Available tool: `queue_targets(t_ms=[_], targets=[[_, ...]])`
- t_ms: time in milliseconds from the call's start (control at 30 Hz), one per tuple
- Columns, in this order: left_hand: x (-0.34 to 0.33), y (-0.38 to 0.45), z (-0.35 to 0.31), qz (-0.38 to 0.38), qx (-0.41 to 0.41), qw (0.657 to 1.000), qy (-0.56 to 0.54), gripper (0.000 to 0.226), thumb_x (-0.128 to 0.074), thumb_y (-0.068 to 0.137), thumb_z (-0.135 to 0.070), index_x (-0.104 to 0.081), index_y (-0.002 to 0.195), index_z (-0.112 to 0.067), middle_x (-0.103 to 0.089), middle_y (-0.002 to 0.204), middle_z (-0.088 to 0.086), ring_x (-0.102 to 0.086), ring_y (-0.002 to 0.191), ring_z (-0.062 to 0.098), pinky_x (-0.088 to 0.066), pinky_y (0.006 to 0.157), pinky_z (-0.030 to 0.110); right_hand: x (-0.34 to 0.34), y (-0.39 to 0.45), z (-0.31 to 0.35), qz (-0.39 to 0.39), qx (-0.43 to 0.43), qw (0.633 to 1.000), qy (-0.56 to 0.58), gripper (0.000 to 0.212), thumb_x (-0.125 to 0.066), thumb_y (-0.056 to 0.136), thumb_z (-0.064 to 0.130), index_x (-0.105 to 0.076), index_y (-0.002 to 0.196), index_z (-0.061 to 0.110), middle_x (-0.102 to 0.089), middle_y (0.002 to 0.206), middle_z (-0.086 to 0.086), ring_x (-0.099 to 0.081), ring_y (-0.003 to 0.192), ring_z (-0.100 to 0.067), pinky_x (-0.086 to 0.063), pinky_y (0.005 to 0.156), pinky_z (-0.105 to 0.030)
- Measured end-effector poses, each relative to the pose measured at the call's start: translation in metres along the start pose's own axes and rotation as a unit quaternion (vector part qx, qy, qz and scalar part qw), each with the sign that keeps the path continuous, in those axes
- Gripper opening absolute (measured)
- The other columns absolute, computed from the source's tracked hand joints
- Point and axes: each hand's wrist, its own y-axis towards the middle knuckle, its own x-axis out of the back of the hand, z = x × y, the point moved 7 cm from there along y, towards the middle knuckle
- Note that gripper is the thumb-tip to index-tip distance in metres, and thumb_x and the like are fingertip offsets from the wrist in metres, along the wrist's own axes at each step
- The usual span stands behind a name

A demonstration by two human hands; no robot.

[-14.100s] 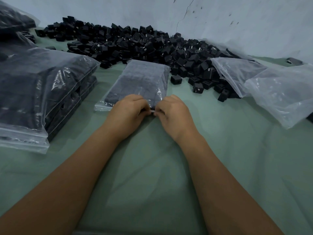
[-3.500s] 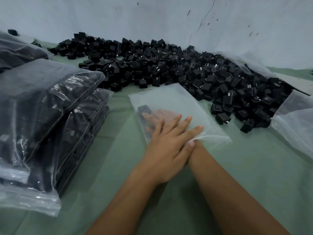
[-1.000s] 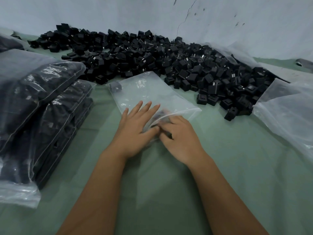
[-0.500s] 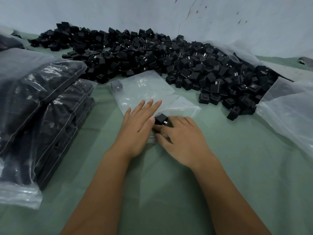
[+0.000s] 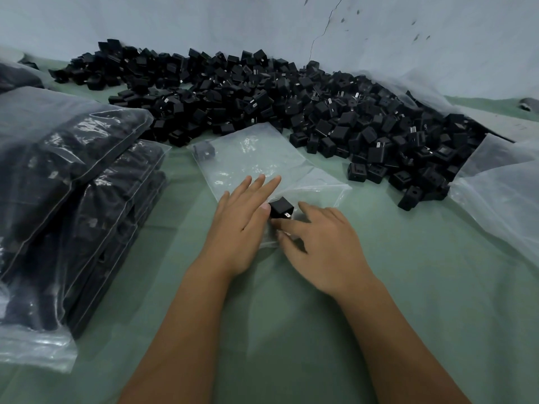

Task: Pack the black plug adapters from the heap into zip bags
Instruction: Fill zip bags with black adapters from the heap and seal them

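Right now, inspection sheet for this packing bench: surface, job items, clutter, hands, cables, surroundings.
Surface: green cloth, wrinkled.
Job items: heap of black adapters along the wall; flat zip bag with one adapter in its far left corner; another adapter at the bag's mouth.
Clutter: filled bags stacked on the left; empty plastic bags on the right.
Hands: left hand flat on the zip bag, fingers straight; right hand touches the adapter at the mouth, grip unclear.
Cables: nothing seen.
Surroundings: pale wall, cracked.
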Motion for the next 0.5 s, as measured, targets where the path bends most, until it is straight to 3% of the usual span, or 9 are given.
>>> queue_targets(t_ms=[100,200,500], targets=[[0.001,0.000,0.002,-0.009,0.008,1.000,-0.012,0.047,-0.022,0.096,-0.037,-0.031,0.140,-0.053,-0.028,0.157,-0.016,-0.009,0.146,-0.005,-0.005,0.122,0.038,0.010,-0.001,-0.003,-0.069,-0.005,0.997,0.039,0.022,-0.055,0.084,0.030,-0.075,0.091,0.023,-0.066,0.087,-0.004,-0.061,0.076,-0.024,-0.047,0.078,-0.034],[0.002,0.001,0.002,-0.010,0.010,1.000,-0.014,0.046,-0.022,0.096,-0.037,-0.031,0.138,-0.053,-0.031,0.156,-0.016,-0.010,0.146,-0.005,-0.006,0.122,0.038,0.010,0.000,-0.002,-0.071,0.008,0.996,0.048,0.022,-0.054,0.084,0.028,-0.074,0.088,0.020,-0.063,0.080,0.002,-0.059,0.075,-0.020,-0.045,0.078,-0.033],[0.002,-0.001,-0.003,-0.016,-0.016,1.000,-0.011,0.045,-0.024,0.097,-0.033,-0.032,0.137,-0.053,-0.033,0.155,-0.017,-0.011,0.146,-0.006,-0.007,0.122,0.040,0.001,0.003,0.005,-0.027,0.034,0.997,0.064,0.028,-0.052,0.086,0.028,-0.070,0.103,0.016,-0.069,0.097,0.003,-0.061,0.090,-0.019,-0.042,0.087,-0.027]])
